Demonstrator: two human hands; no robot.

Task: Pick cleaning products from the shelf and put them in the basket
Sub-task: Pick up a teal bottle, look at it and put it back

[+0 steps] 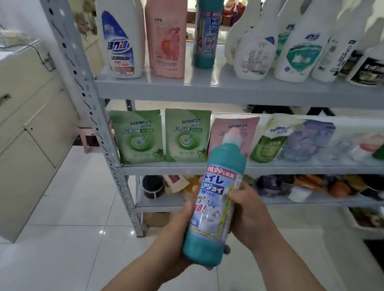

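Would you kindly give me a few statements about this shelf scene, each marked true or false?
1. The left hand and the right hand both hold the teal toilet-cleaner bottle. True.
2. That bottle already lies in a basket. False: no basket is in view; the hands hold it in the air.
3. A matching teal bottle stands on the upper shelf beside a pink bottle. True.
4. The green seaways pouches stand on the upper shelf. False: they stand on the shelf below.
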